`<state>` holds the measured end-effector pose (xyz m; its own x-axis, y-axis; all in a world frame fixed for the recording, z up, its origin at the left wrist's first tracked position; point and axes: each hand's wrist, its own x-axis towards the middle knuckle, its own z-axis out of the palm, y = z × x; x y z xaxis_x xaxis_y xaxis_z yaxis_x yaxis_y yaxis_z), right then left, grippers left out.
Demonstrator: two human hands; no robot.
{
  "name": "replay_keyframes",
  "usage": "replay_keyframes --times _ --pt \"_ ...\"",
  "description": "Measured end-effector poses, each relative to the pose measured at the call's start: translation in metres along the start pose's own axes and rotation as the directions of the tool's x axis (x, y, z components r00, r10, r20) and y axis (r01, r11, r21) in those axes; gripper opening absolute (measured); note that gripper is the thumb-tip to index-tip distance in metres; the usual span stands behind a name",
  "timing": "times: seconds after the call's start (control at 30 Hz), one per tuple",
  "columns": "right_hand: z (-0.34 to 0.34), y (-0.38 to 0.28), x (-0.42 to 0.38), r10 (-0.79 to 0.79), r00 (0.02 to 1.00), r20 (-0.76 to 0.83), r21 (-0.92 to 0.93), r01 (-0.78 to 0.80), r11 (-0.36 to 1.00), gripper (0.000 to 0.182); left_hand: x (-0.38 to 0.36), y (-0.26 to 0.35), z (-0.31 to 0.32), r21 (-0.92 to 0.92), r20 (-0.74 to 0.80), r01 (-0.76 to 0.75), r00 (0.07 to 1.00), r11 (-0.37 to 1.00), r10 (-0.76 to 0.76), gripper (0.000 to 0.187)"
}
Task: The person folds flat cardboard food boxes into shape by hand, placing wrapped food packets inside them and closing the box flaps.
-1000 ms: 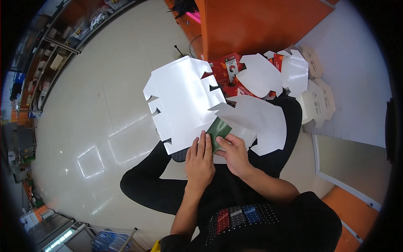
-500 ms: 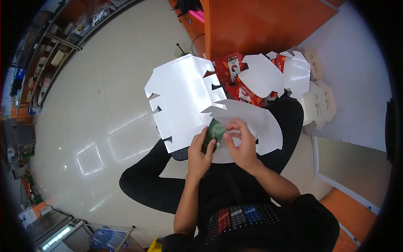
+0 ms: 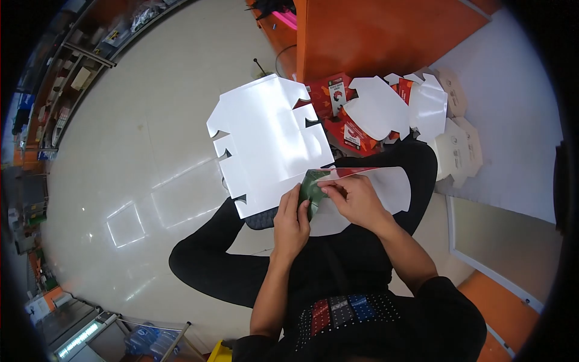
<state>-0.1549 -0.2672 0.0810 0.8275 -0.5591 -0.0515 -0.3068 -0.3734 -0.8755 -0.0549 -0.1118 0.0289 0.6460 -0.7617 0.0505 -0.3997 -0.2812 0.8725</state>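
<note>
On my lap lies a cardboard blank [image 3: 392, 184], white on its near face, with a strip of red print showing along its raised far edge. My left hand [image 3: 291, 224] is closed on a small green glossy piece [image 3: 310, 187] at the blank's left end, thumb on top. The right hand [image 3: 360, 204] pinches with thumb and forefinger at the green piece's right side, right by the red edge. Just beyond my hands is a larger white die-cut cardboard sheet [image 3: 265, 145] with notched sides.
Several red-printed cardboard pieces [image 3: 353, 133] and white blanks [image 3: 377, 108] are piled at my right knee, beside beige cardboard pieces [image 3: 455, 148]. An orange cabinet [image 3: 386, 36] stands behind them. Shelves [image 3: 72, 78] line the far left, past the tiled floor [image 3: 151, 120].
My right hand has closed from loosely curled fingers into a pinch at the green piece. The lap blank has tilted, bringing its red-printed edge into view. The large white sheet stays put.
</note>
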Motion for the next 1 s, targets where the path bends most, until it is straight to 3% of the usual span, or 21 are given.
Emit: replay_keyframes --times 0.2,0.4,0.5,0.63,0.8,0.93,1.0 --pt "-0.025 -0.012 0.002 -0.015 0.993 0.116 -0.143 0.032 0.989 0.014 0.0 0.011 -0.003 0.051 -0.007 -0.029 1.0 0.998 0.03 0.039" --pt "0.002 -0.023 -0.014 -0.112 0.989 -0.092 -0.29 0.081 0.953 0.012 -0.006 0.022 -0.002 0.12 -0.061 -0.036 0.997 0.992 0.044 0.04" --pt "0.009 -0.029 -0.017 -0.099 0.987 -0.129 -0.237 0.066 0.969 0.013 -0.008 0.02 -0.002 0.135 -0.096 -0.05 0.993 0.99 0.063 0.041" --pt "0.005 -0.03 -0.018 -0.113 0.99 -0.089 -0.279 0.084 0.956 0.014 -0.009 0.022 -0.007 0.105 -0.079 -0.052 0.995 0.993 0.06 0.044" --pt "0.005 -0.036 -0.017 -0.148 0.986 -0.073 -0.324 0.117 0.939 0.013 -0.012 0.027 -0.006 0.184 -0.095 -0.03 0.994 0.983 0.048 0.048" --pt "0.023 -0.031 -0.026 -0.203 0.977 -0.071 -0.357 0.165 0.92 0.023 -0.013 0.037 -0.002 0.268 -0.116 -0.045 0.99 0.962 0.078 0.046" --pt "0.028 -0.03 -0.026 -0.211 0.972 -0.105 -0.396 0.154 0.905 0.026 -0.009 0.04 -0.005 0.172 -0.157 -0.021 0.986 0.985 0.048 0.044"
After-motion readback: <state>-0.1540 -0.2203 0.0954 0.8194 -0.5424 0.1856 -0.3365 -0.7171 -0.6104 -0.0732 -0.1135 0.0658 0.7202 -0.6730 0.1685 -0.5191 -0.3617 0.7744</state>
